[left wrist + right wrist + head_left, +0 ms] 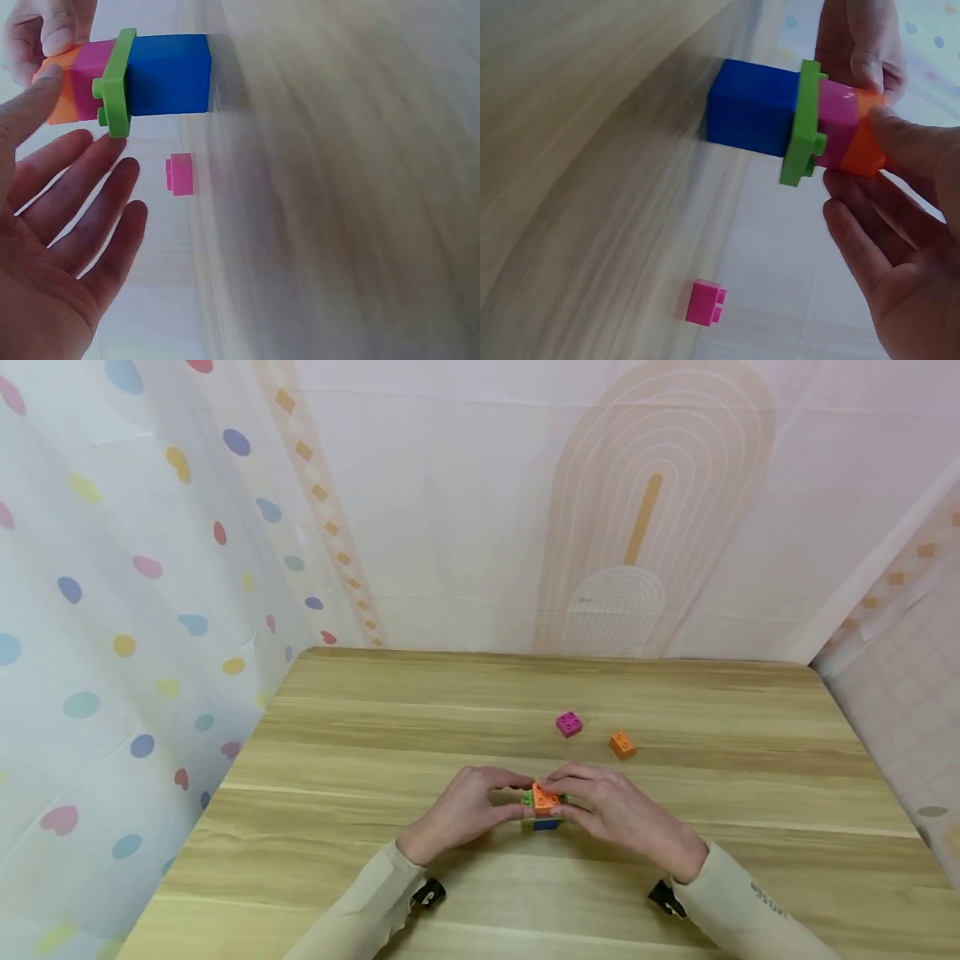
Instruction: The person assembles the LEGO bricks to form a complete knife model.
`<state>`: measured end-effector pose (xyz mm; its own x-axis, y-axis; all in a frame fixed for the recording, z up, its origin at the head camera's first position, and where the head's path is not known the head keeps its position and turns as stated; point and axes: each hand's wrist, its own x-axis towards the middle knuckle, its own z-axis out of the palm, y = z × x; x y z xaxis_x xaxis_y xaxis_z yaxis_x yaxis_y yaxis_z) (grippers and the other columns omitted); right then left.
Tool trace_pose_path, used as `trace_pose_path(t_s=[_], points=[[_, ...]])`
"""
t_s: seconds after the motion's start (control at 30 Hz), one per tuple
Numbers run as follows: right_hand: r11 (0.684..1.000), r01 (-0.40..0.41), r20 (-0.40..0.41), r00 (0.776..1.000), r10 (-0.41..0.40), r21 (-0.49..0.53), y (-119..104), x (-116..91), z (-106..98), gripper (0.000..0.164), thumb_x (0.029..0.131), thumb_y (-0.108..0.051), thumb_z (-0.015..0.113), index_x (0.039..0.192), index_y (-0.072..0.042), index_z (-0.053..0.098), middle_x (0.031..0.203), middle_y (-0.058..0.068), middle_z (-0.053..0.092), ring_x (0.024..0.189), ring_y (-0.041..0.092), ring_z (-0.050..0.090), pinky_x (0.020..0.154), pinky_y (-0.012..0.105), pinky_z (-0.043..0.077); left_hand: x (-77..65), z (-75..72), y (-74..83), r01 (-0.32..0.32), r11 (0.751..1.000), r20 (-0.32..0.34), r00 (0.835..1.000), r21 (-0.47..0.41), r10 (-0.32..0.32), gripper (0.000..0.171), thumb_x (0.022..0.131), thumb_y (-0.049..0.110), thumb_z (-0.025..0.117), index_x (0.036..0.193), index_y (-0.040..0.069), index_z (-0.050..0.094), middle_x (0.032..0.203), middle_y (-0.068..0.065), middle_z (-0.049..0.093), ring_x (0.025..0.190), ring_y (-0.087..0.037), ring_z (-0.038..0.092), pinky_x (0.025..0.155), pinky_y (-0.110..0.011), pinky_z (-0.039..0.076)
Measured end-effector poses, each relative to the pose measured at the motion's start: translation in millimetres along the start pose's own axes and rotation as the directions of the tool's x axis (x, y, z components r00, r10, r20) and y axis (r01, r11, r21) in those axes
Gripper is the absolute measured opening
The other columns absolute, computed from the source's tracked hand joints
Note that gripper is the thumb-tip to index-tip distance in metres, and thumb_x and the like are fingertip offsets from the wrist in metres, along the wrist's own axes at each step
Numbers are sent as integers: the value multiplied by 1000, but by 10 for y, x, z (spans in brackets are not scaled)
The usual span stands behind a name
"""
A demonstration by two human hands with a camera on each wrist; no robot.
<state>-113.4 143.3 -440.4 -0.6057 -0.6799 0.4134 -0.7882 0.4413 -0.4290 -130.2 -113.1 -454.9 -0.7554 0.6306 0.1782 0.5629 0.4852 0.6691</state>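
Observation:
A small tower stands on the table: a blue block [169,75] at the bottom, a flat green plate [802,124] wider than it, a magenta brick [836,124], and an orange brick [545,799] on top. From the left, my left hand [468,806] holds the orange brick between thumb and index finger, its other fingers spread. On the opposite side my right hand [618,810] pinches the same orange brick with thumb and fingers. The layers sit against each other with no visible gap. Fingers partly cover the orange brick's sides.
Behind the tower on the wooden table [360,727] lie a loose magenta brick [569,724] and, to its right, a loose orange brick [622,745]. A patterned curtain [450,527] hangs beyond the table's back edge, and a dotted one [150,610] at the left.

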Motion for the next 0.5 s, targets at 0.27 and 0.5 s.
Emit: trace_pose_path(t_s=[0.27, 0.5], points=[[978, -196, 13, 981, 196, 67, -21, -12, -31, 44, 92, -18, 80, 133, -4, 68, 128, 9, 71, 111, 24, 71, 92, 41, 60, 39, 1, 61, -40, 997, -60, 998, -60, 37, 30, 92, 22, 81, 118, 9, 75, 115, -1, 77, 107, -14, 71, 96, -35, 57], [968, -210, -18, 977, 214, 135, -3, -45, -43, 24, 95, -22, 77, 118, -13, 76, 116, -2, 75, 104, 16, 71, 89, 38, 61, 31, 29, 88, -36, 997, -48, 998, -61, 33, 26, 95, 23, 78, 119, 12, 73, 115, 2, 76, 106, -12, 70, 94, -35, 58]])
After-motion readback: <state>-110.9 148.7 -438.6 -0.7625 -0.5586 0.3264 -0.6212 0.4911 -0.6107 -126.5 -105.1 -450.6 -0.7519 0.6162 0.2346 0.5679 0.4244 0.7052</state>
